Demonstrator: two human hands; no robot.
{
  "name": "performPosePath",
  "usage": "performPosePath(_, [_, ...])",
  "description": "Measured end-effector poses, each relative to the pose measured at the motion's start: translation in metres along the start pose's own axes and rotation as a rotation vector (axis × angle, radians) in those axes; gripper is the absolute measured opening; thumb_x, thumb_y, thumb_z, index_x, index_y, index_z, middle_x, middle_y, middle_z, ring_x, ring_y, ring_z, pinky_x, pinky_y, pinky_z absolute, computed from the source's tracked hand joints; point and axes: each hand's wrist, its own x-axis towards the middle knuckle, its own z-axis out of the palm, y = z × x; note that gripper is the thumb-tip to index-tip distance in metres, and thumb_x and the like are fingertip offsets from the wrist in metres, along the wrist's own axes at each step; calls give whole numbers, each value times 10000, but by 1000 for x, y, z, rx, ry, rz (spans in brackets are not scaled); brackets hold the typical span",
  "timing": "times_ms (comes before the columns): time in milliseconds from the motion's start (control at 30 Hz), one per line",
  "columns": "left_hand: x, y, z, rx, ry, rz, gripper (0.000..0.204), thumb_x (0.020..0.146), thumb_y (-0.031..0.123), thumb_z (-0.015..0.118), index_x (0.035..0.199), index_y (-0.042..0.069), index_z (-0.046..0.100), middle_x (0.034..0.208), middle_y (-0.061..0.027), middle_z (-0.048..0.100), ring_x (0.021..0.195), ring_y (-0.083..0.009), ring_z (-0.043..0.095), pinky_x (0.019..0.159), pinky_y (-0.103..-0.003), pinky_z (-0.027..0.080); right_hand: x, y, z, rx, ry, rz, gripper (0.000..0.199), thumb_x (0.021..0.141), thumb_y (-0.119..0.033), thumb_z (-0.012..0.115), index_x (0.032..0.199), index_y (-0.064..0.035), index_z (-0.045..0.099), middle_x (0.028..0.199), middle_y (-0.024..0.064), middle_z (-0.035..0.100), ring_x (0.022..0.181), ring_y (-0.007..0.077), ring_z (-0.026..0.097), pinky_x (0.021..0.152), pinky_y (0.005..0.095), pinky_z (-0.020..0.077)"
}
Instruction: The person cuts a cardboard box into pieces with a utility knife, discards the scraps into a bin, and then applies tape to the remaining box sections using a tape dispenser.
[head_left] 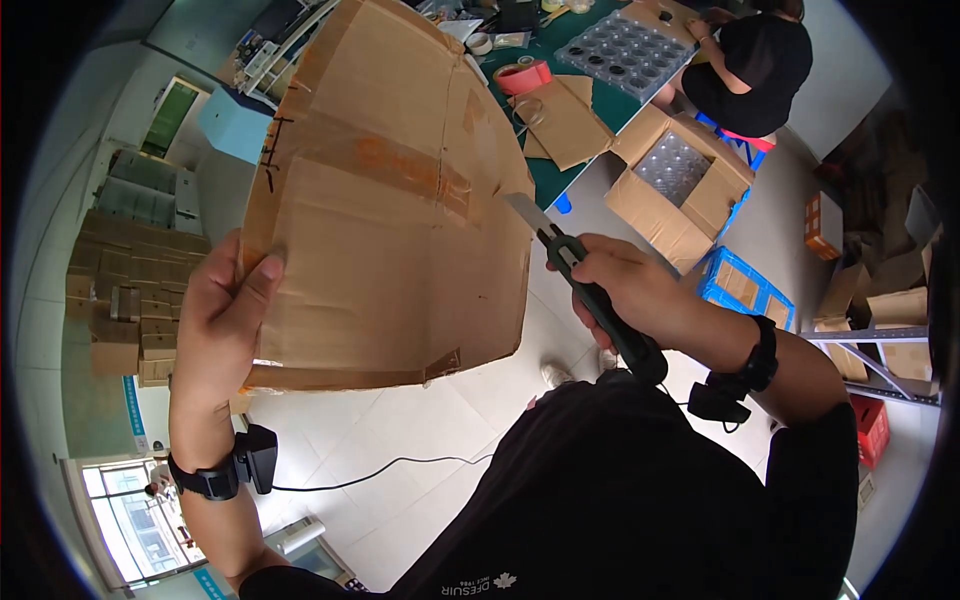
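A large flattened piece of brown cardboard [360, 270] is held up before me, with strips of clear tape and faded orange print across it. My left hand [232, 295] grips its left edge, thumb on the face towards me and fingers behind. In my right hand [625, 285] is a dark green box cutter [610, 320], its handle slanting down to the right. The silver blade is out and points up-left, at the cardboard's right edge; whether it touches the board I cannot tell.
Beyond the cardboard stands a green-topped table [560, 185] with a clear plastic tray [625, 55], a pink tape roll [522, 77] and cardboard pieces [565, 120]. An open carton [640, 215] sits beside it. A seated person [760, 65] works at far right. Stacked cartons [140, 290] line the left.
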Motion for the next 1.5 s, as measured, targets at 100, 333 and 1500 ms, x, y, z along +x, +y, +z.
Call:
performPosePath(100, [-2,-8,-2,-3,-3,23,231,1006,106,534,1196,-24,561,961,12,622,854,-52,490,805,-197,398,21,-29,-3,6,113,-132,247,922,-173,383,1098,-54,509,686,67,556,444,154,524,420,310,448])
performPosePath(333, [-1,3,4,4,-40,58,219,1003,99,543,1186,-18,564,973,14,618,855,-51,489,793,-200,400,124,-89,-40,43,188,-325,203,925,-136,430,1101,-56,493,768,81,580,574,178,581,488,358,480])
performPosePath(1500, [-4,49,33,361,-58,253,141,956,69,574,1087,18,585,681,-64,552,594,-125,453,568,-268,401,161,-102,15,-87,103,-316,195,913,-110,452,1069,-4,497,731,74,543,543,182,564,489,328,483])
